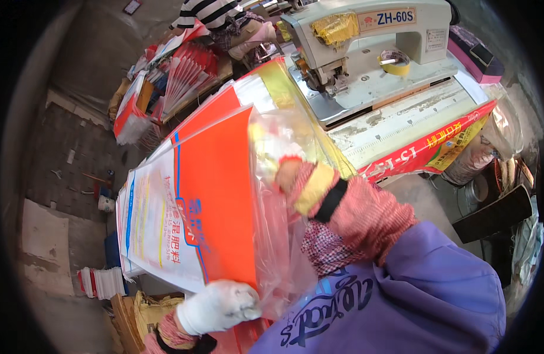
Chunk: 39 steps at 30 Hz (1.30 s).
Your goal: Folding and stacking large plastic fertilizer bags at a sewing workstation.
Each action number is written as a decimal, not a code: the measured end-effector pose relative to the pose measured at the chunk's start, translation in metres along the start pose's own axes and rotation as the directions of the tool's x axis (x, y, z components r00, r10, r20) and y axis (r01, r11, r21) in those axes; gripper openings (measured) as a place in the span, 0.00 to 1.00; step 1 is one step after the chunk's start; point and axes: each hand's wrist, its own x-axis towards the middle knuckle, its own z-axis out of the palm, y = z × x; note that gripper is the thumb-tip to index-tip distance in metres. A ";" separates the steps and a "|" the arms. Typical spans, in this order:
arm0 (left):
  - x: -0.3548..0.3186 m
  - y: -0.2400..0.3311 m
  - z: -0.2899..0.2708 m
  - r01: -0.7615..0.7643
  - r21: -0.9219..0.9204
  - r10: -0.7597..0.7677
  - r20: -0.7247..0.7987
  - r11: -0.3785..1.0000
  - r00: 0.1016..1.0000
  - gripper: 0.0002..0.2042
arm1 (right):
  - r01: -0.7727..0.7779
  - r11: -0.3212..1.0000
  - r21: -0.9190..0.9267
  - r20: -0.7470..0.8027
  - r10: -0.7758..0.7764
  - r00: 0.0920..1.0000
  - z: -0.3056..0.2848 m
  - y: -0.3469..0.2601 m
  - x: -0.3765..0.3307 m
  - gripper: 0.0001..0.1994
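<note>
A flat orange and white woven-plastic sack [225, 189] with blue edging and print lies in front of me on a stack of similar sacks. From its right edge spreads a clear plastic liner [278, 236], creased and loose. My left hand [220, 307], in a white glove, has its fingers curled over the sack's near corner, where the liner meets it. Beyond the middle of the sack, my right hand [278, 135] is at the liner's far end; a red glove cuff shows at its wrist. Blur and the shiny plastic hide its fingers.
A pale industrial sewing machine [372, 53] stands at the far right, with a tape roll [395, 62] on its bed. At the far left, folded red and white sacks [186, 71] are piled beside another person [216, 17]. A red-yellow printed sheet [431, 141] hangs along the table edge.
</note>
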 end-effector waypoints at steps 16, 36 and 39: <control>0.193 -0.022 -0.117 0.176 0.808 -0.088 -0.153 0.562 0.984 0.12 | 0.278 0.955 0.106 0.358 -0.298 0.885 -0.022 -0.067 -0.033 0.21; 0.266 0.032 -0.287 0.646 0.608 0.430 -0.484 -0.461 0.762 0.07 | 0.861 0.506 -0.050 0.358 -0.796 0.489 0.062 -0.010 -0.146 0.14; 0.290 0.034 -0.283 0.731 0.610 0.140 -0.730 -0.307 0.669 0.11 | 0.913 0.388 -0.126 0.365 -0.838 0.406 0.042 0.016 -0.164 0.21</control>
